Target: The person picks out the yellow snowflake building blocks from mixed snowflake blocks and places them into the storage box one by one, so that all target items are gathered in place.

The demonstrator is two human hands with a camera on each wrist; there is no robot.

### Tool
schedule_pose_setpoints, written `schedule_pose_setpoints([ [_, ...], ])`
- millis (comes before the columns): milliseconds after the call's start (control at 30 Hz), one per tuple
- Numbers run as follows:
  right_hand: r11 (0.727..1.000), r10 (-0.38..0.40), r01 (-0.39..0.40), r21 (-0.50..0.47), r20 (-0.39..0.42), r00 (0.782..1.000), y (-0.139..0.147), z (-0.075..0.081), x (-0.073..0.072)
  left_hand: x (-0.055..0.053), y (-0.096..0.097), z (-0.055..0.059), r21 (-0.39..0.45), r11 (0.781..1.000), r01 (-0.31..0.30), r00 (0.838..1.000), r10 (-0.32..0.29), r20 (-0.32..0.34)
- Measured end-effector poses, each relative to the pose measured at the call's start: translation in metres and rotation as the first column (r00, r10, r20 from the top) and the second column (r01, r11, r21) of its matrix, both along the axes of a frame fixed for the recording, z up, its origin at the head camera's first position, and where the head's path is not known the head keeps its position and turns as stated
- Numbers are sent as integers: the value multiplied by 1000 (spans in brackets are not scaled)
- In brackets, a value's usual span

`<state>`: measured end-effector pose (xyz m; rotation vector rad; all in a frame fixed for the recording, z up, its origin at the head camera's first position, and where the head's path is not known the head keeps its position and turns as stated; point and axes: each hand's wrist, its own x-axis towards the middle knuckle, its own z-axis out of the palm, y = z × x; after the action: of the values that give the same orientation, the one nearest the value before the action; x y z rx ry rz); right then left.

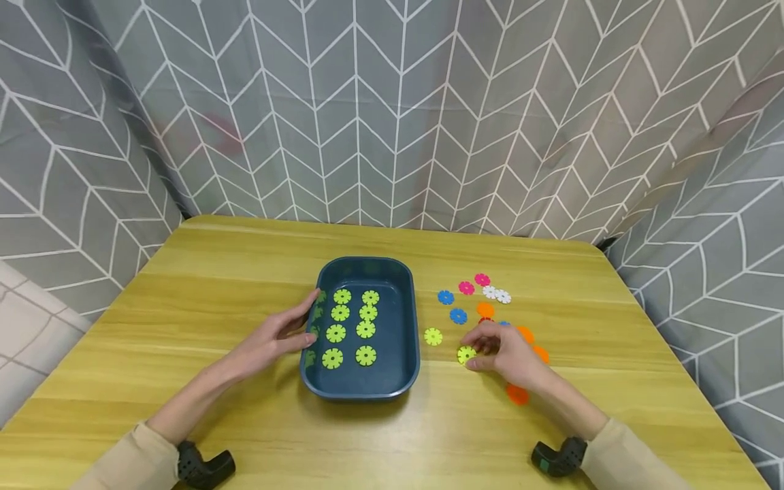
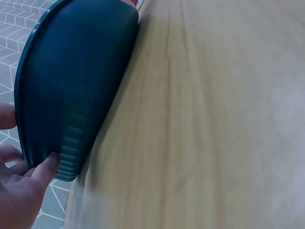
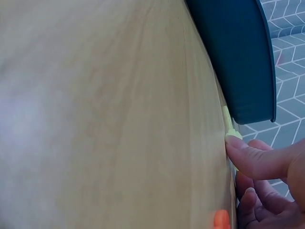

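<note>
A dark blue tray [image 1: 392, 327] holds two columns of yellow-green notched plastic discs [image 1: 365, 329]. My left hand [image 1: 288, 330] grips the tray's left side, fingers and thumb at the rim; the left wrist view shows the hand [image 2: 28, 181] at the tray wall [image 2: 81, 71]. To the tray's right, my right hand [image 1: 502, 350] pinches a yellow-green notched disc [image 1: 465, 354] by its edge, low over the table. In the right wrist view the thumb [image 3: 257, 160] covers part of that disc [image 3: 232, 131]. Another yellow-green disc [image 1: 433, 336] lies between tray and right hand.
Pink discs [image 1: 467, 288], white discs [image 1: 503, 296] and blue discs [image 1: 458, 316] lie beyond the right hand on the wooden table [image 1: 245, 272]. Several orange discs [image 1: 517, 394] sit around and partly under that hand. A patterned grey curtain [image 1: 380, 122] hangs behind the table.
</note>
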<state>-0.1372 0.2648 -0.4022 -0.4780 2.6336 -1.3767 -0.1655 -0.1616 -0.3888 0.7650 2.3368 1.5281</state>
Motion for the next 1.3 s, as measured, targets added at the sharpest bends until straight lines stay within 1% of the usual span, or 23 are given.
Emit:
schedule_pose_setpoints([
  [100, 1000, -2, 2, 1, -1, 1000, -2, 2, -2, -1, -1, 0, 2, 1000, 8, 1000, -8, -16],
  [300, 999, -23, 24, -39, 21, 1000, -5, 2, -3, -1, 1, -1, 6, 1000, 15, 1000, -15, -15],
  [533, 999, -54, 54, -6, 6, 999, -12, 5, -4, -2, 1, 0, 7, 1000, 12, 1000, -12, -14],
  [767, 996, -88, 87, 13, 13, 996, -13, 4, -4, -2, 2, -1, 11, 1000, 23, 1000, -22, -13],
  [900, 991, -123, 126, -39, 76, 989, -13, 5, -7, -2, 2, 0, 7, 1000, 13, 1000, -13, -16],
  [1033, 981, -149, 165, -97, 152, 977, -13, 7, -9, -2, 2, 0, 3, 1000, 10, 1000, -9, -13],
  [1167, 974, -172, 197, -113, 197, 965, -16, 10, -10, -1, 2, 0, 1, 1000, 10, 1000, -10, -13],
  [1300, 965, -194, 228, -132, 229, 954, -23, 17, -10, 0, 1, 0, 6, 1000, 10, 1000, -10, -15],
])
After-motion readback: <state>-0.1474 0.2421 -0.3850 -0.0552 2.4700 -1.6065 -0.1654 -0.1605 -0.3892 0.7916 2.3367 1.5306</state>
